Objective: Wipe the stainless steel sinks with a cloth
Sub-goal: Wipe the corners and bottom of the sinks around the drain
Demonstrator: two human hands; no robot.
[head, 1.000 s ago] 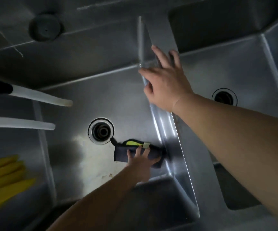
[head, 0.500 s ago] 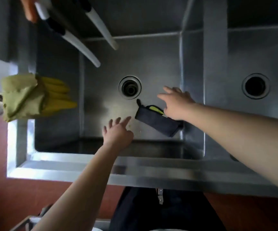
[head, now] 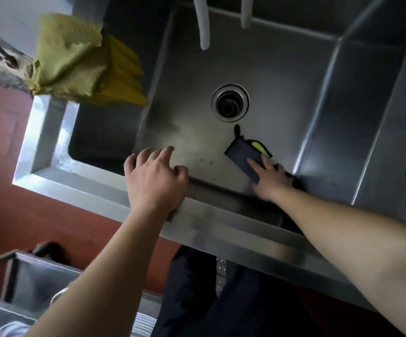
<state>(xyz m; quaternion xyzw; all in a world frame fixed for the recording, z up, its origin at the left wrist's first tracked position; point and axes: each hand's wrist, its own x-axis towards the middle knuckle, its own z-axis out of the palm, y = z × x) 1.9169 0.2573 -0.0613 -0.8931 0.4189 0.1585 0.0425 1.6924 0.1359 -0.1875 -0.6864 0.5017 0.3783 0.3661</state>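
R hand (head: 271, 178) flat on cloth (head: 244, 159) nr drain (head: 230, 102); L hand (head: 154, 178) loose on sink (head: 221, 222) rim, yellow gloves (head: 121, 76) far-left.

- No text, label, brand, number or sign can be read anywhere in the view.
- The dark cloth (head: 244, 159) on the floor of the sink (head: 189, 117) carries a yellow-green tag, but no lettering can be made out on it.
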